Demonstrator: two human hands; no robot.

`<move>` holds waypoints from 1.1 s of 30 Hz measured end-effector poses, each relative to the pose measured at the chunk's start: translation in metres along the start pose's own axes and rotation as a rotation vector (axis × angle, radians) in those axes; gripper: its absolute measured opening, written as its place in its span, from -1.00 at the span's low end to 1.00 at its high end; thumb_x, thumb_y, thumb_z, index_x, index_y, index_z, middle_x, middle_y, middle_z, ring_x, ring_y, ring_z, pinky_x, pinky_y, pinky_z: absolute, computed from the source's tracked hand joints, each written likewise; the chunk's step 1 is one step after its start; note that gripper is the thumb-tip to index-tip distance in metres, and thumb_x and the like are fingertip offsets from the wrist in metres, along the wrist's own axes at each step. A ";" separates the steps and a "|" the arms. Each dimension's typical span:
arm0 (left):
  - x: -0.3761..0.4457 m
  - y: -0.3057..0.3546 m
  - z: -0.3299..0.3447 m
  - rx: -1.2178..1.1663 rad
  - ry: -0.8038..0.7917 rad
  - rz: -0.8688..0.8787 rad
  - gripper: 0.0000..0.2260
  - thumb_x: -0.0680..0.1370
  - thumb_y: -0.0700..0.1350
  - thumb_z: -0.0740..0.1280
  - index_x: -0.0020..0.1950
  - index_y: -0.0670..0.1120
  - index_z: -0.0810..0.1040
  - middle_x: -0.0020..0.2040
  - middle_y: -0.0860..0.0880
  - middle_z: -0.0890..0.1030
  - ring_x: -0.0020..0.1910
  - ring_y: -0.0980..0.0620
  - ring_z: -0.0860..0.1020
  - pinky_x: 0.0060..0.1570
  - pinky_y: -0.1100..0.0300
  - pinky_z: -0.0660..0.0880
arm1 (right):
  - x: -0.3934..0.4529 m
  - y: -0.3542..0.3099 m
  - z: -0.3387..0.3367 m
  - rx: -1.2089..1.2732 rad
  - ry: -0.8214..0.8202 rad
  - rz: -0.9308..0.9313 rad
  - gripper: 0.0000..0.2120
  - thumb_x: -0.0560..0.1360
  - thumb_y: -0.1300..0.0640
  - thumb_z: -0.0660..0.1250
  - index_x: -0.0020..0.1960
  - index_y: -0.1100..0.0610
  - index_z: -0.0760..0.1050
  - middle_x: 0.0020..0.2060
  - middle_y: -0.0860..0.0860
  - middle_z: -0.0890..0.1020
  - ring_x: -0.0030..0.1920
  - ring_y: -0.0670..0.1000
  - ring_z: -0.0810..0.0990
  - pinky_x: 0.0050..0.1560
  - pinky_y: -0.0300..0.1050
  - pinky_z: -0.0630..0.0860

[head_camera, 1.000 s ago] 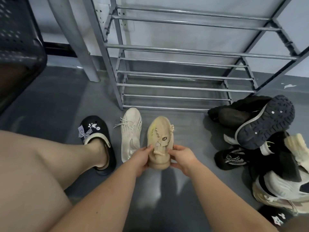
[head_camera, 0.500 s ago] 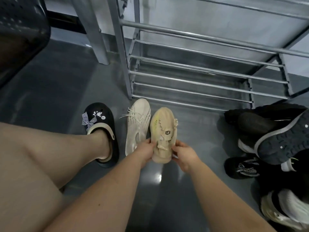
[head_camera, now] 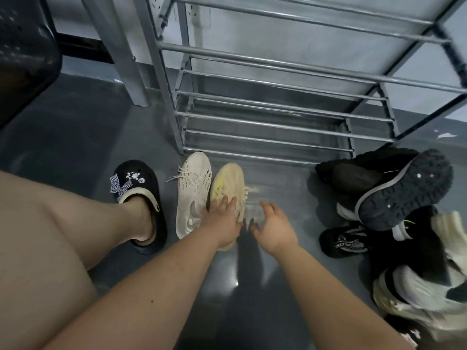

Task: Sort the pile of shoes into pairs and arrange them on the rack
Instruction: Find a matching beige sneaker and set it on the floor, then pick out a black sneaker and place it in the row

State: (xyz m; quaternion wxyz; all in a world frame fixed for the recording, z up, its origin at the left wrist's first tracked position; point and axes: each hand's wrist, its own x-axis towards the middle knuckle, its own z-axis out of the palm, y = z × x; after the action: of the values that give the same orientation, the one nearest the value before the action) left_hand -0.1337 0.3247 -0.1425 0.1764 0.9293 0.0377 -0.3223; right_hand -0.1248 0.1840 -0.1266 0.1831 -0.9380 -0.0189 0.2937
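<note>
Two cream knit sneakers lie side by side on the grey floor in front of the metal shoe rack (head_camera: pixel 262 126). The paler sneaker (head_camera: pixel 192 190) is on the left, the beige sneaker (head_camera: pixel 227 180) on the right. My left hand (head_camera: pixel 223 219) rests on the beige sneaker's heel half with its fingers straight. My right hand (head_camera: pixel 271 224) hovers just right of that sneaker, fingers spread and blurred, holding nothing. A pile of shoes (head_camera: pixel 394 210) lies at the right: black sneakers, one sole-up, a black slide and white-and-black sneakers.
My left foot wears a black clog (head_camera: pixel 140 195) with a checked bow, just left of the paler sneaker. A grey post (head_camera: pixel 126 49) stands left of the rack. A dark perforated chair (head_camera: pixel 22 54) fills the top left corner.
Both hands have let go of the beige sneaker, which now lies on the floor beside the paler one. My right hand has drawn away to the right. The view has shifted closer to the rack.
</note>
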 end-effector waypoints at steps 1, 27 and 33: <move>-0.003 0.006 0.002 0.050 0.000 0.001 -0.38 0.60 0.05 0.11 0.55 -0.05 -0.13 0.57 -0.09 -0.11 0.53 -0.18 -0.09 0.46 -0.15 -0.10 | -0.006 0.007 -0.002 -0.048 0.014 -0.003 -0.32 0.55 0.00 0.25 0.56 0.06 0.00 0.55 0.09 0.03 0.54 0.09 0.05 0.50 -0.05 0.10; -0.002 0.194 -0.008 0.520 0.036 0.514 -0.37 0.61 0.05 0.11 0.55 -0.07 -0.16 0.56 -0.13 -0.17 0.54 -0.11 -0.10 0.50 0.02 -0.13 | -0.059 0.209 -0.146 -0.122 0.321 0.222 -0.19 0.49 -0.08 0.35 0.56 0.01 -0.05 0.55 0.08 0.01 0.52 0.15 0.08 0.45 0.04 0.20; 0.025 0.221 -0.014 0.545 0.035 0.539 -0.36 0.60 0.07 0.12 0.55 -0.05 -0.17 0.57 -0.12 -0.13 0.54 -0.09 -0.03 0.49 0.04 -0.05 | -0.037 0.227 -0.134 0.045 0.359 0.222 -0.20 0.48 -0.08 0.36 0.55 0.04 0.01 0.53 0.09 0.09 0.49 0.15 0.16 0.43 0.07 0.26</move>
State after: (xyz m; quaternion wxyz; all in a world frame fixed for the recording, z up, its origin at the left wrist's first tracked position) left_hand -0.0653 0.1216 -0.0806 0.0004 0.9241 -0.2919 -0.2466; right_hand -0.0968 -0.0773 -0.0853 0.1711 -0.9673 0.1239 0.1406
